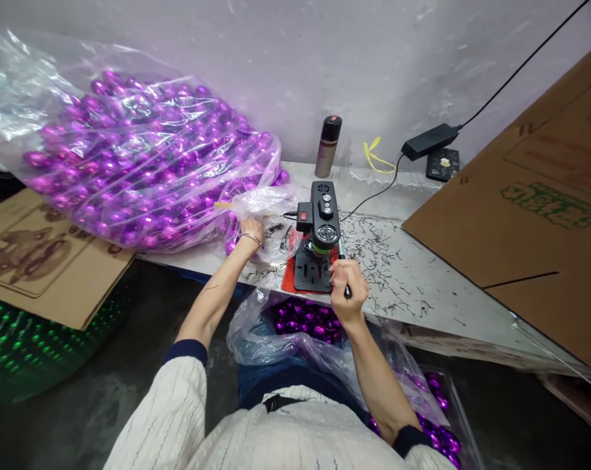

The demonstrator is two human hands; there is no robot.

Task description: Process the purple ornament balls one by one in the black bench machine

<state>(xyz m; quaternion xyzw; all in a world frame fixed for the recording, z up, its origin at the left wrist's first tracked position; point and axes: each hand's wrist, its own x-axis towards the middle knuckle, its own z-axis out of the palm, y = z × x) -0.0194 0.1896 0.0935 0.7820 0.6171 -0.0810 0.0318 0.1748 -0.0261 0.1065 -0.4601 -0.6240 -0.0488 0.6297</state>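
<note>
My right hand is closed around the black lever handle of a small black press machine. The machine has two round vents on top and a red switch at its side, and its slotted base plate sits on a red sheet. At the mouth of a big clear plastic bag full of shiny purple balls, my left hand has its fingers curled. Its fingertips are hidden, and a purple ball lies just left of it. More purple balls fill an open plastic bag at my lap.
Small black bits are scattered over the white table. Behind the machine stand a spray can, a yellow tie and a power adapter. A large cardboard box leans in at right; flat cardboard lies at left.
</note>
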